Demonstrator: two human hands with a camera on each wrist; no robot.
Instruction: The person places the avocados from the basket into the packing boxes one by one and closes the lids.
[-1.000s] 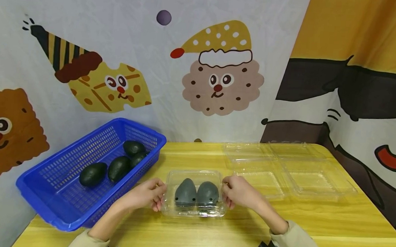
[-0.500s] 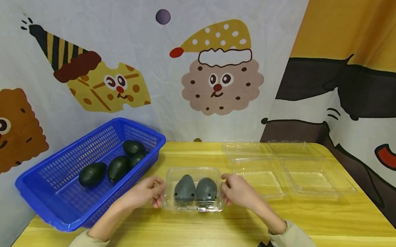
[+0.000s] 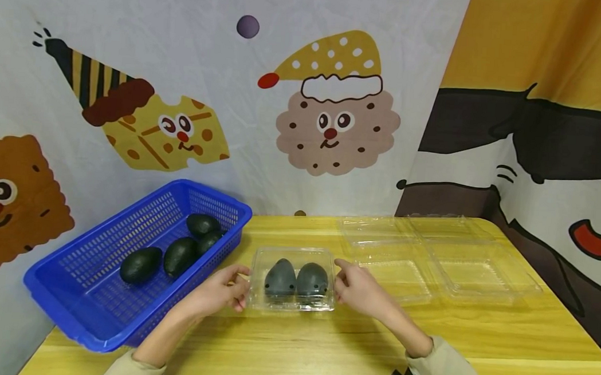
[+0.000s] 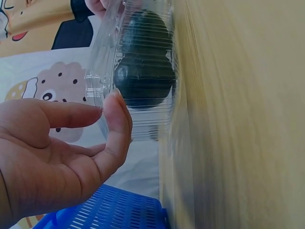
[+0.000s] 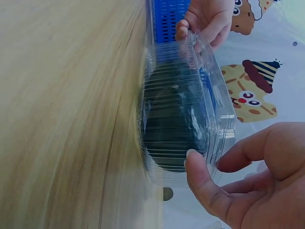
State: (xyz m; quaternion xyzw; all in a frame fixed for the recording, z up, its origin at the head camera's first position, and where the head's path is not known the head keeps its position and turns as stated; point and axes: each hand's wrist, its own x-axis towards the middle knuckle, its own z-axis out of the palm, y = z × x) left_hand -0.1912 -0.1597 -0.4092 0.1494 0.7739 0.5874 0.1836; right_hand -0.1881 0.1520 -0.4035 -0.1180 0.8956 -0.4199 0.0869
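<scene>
The left hand (image 3: 216, 291) and right hand (image 3: 361, 289) each pinch a short end of a clear plastic clamshell box (image 3: 294, 253) between curled fingers and thumb. Taking 12 o'clock as straight away from the person, the box lies at the left hand's 3 and the right hand's 9, neither hand nearer, its long axis running 9 to 3; whether its base touches the wood-grain table (image 3: 290, 353) I cannot tell. Under the lid, the left avocado (image 3: 280, 278) and right avocado (image 3: 312, 280) sit side by side. At the box's 9 o'clock, beyond the left hand, the blue slotted basket (image 3: 101, 238) slants 7 to 1 with loose avocados (image 3: 141, 265) inside. Toward 2 to 3 are more clear containers (image 3: 393, 270), the right hand standing between them and the box. Toward 12, bare tabletop separates the box from the cartoon-printed cloth (image 3: 195, 49), with nothing visible in that gap.
</scene>
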